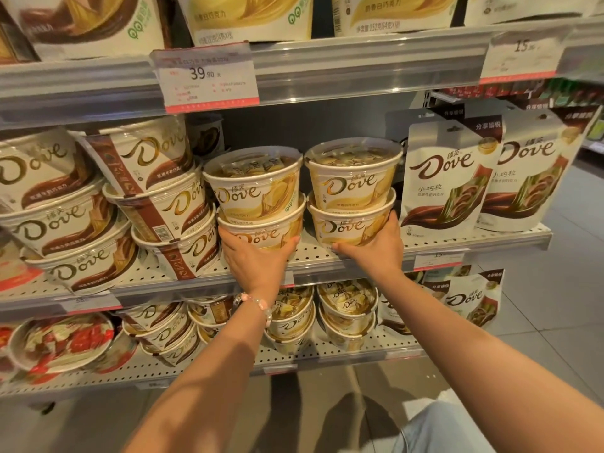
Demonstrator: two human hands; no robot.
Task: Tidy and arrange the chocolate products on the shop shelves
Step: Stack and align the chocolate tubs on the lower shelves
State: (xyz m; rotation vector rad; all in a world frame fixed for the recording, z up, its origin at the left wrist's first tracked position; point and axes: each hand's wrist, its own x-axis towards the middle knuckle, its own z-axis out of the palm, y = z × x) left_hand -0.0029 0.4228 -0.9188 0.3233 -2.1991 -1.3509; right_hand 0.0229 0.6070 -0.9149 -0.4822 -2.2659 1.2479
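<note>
Two stacks of yellow Dove tubs sit mid-shelf point(327, 256), left of the pouches point(447, 178). My left hand point(255, 259) cups one bottom tub point(261, 233), my right hand point(376, 246) the other point(349, 223).

Open gap point(303, 191) between cream tub stacks point(258, 197).

Your left hand point(258, 256) covers the lower front of the left stack's bottom tub point(261, 230). The top-row bags point(248, 14) are cut off by the upper edge. Fine print on the price tag point(209, 76) is too blurred to read, and the far-right shelf items point(555, 89) are indistinct.
</note>
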